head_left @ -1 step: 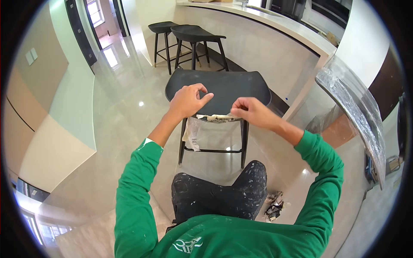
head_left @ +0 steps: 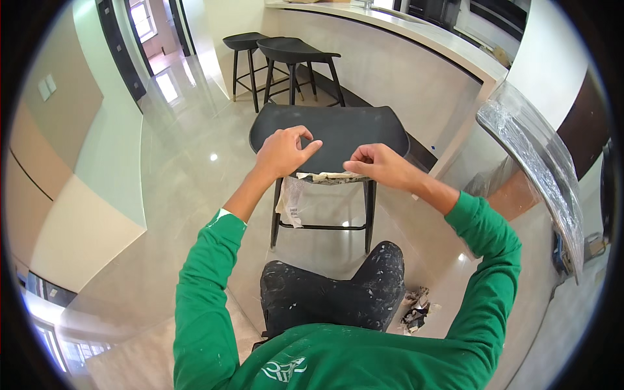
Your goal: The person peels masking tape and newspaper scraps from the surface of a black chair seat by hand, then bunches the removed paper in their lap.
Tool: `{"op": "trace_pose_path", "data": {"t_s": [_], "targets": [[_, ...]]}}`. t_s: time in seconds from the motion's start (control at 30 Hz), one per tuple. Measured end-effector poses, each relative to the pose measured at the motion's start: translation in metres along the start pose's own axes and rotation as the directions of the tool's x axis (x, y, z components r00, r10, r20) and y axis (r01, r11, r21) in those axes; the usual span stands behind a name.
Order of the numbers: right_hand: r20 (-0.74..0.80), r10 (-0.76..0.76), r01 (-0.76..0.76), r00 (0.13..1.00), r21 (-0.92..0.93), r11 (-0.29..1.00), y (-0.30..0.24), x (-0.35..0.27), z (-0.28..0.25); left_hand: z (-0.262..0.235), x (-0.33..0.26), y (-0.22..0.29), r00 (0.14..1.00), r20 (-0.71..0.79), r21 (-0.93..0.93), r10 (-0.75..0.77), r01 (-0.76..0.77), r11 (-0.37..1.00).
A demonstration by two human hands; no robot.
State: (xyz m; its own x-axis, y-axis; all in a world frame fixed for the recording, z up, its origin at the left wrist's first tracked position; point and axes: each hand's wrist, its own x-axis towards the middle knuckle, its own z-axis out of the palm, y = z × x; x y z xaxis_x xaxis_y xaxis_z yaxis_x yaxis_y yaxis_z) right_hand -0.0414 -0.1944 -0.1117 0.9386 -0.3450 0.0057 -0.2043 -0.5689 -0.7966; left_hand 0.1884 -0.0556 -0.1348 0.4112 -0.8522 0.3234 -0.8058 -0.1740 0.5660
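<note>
A black stool (head_left: 328, 133) stands at 12 o'clock. The left hand (head_left: 283, 153) is pinched shut on the seat's front edge; the right hand (head_left: 377, 164) is clamped on pale wrapping (head_left: 323, 175). Wrapping remains along the edge and hangs at 7 o'clock; removal is judged unfinished.

Two black stools (head_left: 281, 55) stand by the pale counter (head_left: 416, 39), crumpled scraps (head_left: 414, 309) on the glossy floor (head_left: 188, 143).

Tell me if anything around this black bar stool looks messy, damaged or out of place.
Yes. Torn whitish wrapping clings to the front edge of the black bar stool seat, pinched by the left hand and right hand; a clear plastic scrap dangles below. Crumpled scraps litter the glossy floor.
</note>
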Motion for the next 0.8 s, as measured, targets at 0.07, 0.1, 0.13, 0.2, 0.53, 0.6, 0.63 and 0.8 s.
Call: {"op": "trace_pose_path", "data": {"t_s": [0.07,0.1,0.13,0.2,0.53,0.6,0.63,0.8], "targets": [[0.088,0.110,-0.110,0.990,0.004,0.994,-0.009,0.012,-0.010,-0.002,0.002,0.001,1.000,0.007,0.026,-0.001,0.001,1.000],[0.147,0.132,-0.135,0.980,0.013,0.991,-0.010,0.017,-0.015,-0.001,0.002,0.002,1.000,0.011,0.031,-0.001,0.001,1.000],[0.209,0.146,-0.153,0.967,0.016,0.988,-0.012,0.022,-0.018,-0.004,0.002,0.003,1.000,0.006,0.037,-0.003,0.002,0.999],[0.320,0.188,-0.200,0.929,0.006,0.980,-0.018,0.028,-0.024,-0.004,0.003,0.003,1.000,-0.004,0.015,0.010,-0.010,1.000],[-0.030,-0.098,0.099,0.995,0.057,0.993,0.009,0.012,0.017,-0.003,0.001,-0.002,1.000,-0.018,-0.022,0.007,-0.008,1.000],[-0.135,-0.373,0.352,0.918,-0.158,0.923,0.010,-0.001,0.027,-0.003,0.000,-0.003,0.999,-0.027,-0.041,0.017,-0.018,0.999],[-0.116,-0.543,0.485,0.832,-0.324,0.812,0.007,-0.007,0.030,-0.004,-0.001,-0.004,0.999,-0.034,-0.046,0.019,-0.020,0.999],[0.072,-0.853,0.668,0.517,-0.656,0.350,0.041,-0.041,0.063,0.000,0.003,0.001,0.999,-0.045,-0.056,0.028,-0.030,0.998]]}}
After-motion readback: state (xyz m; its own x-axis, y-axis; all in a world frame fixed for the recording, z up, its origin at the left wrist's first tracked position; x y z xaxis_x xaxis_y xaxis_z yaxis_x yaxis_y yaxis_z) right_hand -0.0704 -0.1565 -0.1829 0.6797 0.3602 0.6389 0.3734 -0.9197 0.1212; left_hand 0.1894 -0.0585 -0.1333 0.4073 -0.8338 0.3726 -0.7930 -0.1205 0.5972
